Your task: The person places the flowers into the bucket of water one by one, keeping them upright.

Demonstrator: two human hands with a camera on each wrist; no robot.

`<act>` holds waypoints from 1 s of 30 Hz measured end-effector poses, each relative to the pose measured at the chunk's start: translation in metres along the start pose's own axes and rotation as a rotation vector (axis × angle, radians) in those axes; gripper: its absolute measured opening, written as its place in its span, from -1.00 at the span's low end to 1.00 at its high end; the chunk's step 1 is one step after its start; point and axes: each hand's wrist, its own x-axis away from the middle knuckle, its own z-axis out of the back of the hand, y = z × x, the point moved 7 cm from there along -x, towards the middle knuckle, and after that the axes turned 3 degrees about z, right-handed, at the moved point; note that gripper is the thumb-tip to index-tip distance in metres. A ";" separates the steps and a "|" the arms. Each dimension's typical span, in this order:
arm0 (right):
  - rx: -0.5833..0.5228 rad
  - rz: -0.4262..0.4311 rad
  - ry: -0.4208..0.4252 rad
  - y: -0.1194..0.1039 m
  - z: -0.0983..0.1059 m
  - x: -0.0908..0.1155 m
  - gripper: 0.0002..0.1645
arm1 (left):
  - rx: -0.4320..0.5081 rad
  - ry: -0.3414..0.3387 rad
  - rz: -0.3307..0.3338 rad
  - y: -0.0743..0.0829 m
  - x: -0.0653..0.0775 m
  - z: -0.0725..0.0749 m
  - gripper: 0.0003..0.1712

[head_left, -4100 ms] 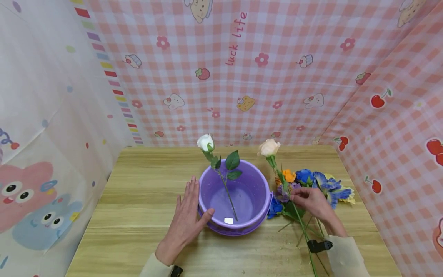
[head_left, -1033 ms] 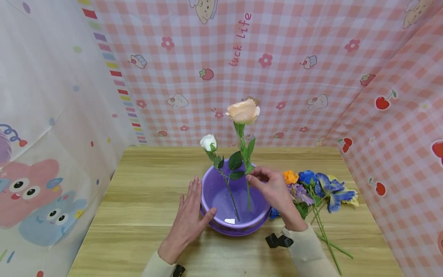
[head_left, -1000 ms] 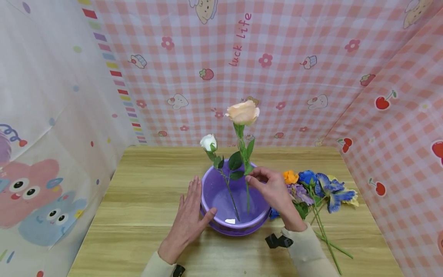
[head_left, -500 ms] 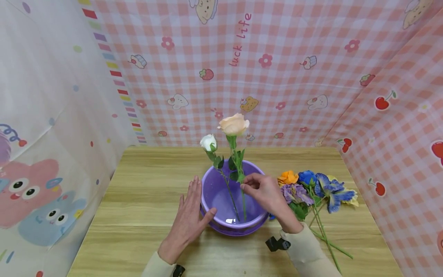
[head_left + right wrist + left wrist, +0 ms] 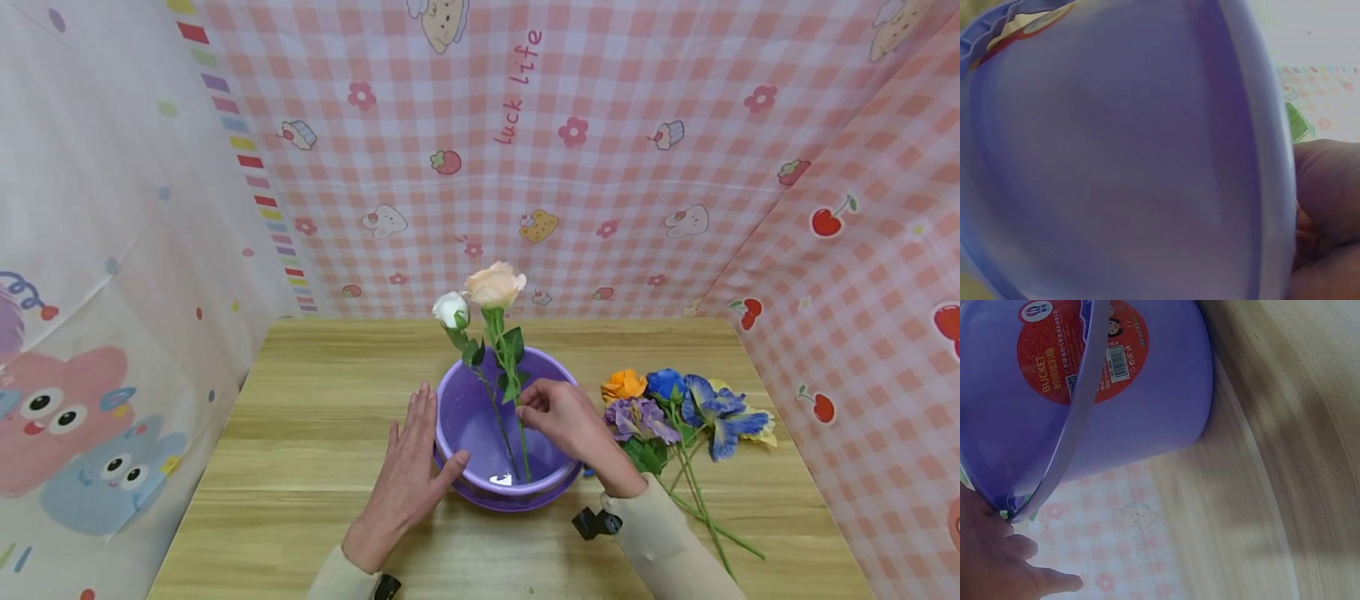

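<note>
Right hand (image 5: 566, 421) pinching the peach rose (image 5: 496, 286) by its stem, inside the purple bucket (image 5: 474, 425).
I'd keep that pinch till the stem's foot feels settled, then let go slowly so the bloom doesn't knock the white rose (image 5: 447, 309) leaning right beside it. Left hand (image 5: 408, 446) lies straight-fingered along the bucket's left side, which should help stop tipping. Bucket's about midway between the table's (image 5: 315, 400) left and right edges, loose flowers (image 5: 637, 419) over toward the right one.

the head view is bright, with white glare (image 5: 501, 479) inside the bucket (image 5: 467, 437), while the right wrist view is soft.
</note>
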 end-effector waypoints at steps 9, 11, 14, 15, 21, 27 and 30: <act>0.017 -0.013 -0.056 0.002 -0.005 -0.011 -0.95 | -0.002 -0.007 -0.001 0.000 0.000 0.000 0.07; 0.022 -0.006 -0.064 0.002 -0.006 -0.014 -0.95 | -0.001 -0.005 -0.003 0.001 0.000 0.000 0.07; 0.033 -0.001 -0.071 0.003 -0.008 -0.018 -0.96 | 0.000 -0.002 -0.004 0.001 0.000 0.000 0.07; 0.034 -0.001 -0.074 0.003 -0.008 -0.019 -0.97 | 0.000 -0.004 -0.003 0.001 0.000 0.000 0.07; 0.059 -0.008 -0.101 0.007 -0.011 -0.022 -0.97 | -0.005 -0.006 0.002 0.000 0.000 0.000 0.07; 0.124 -0.025 -0.115 0.008 -0.015 -0.024 -0.96 | -0.006 -0.003 0.001 0.000 0.000 -0.001 0.07; 0.142 -0.032 -0.133 0.008 -0.017 -0.025 -0.89 | -0.006 -0.001 0.001 0.000 0.000 0.000 0.07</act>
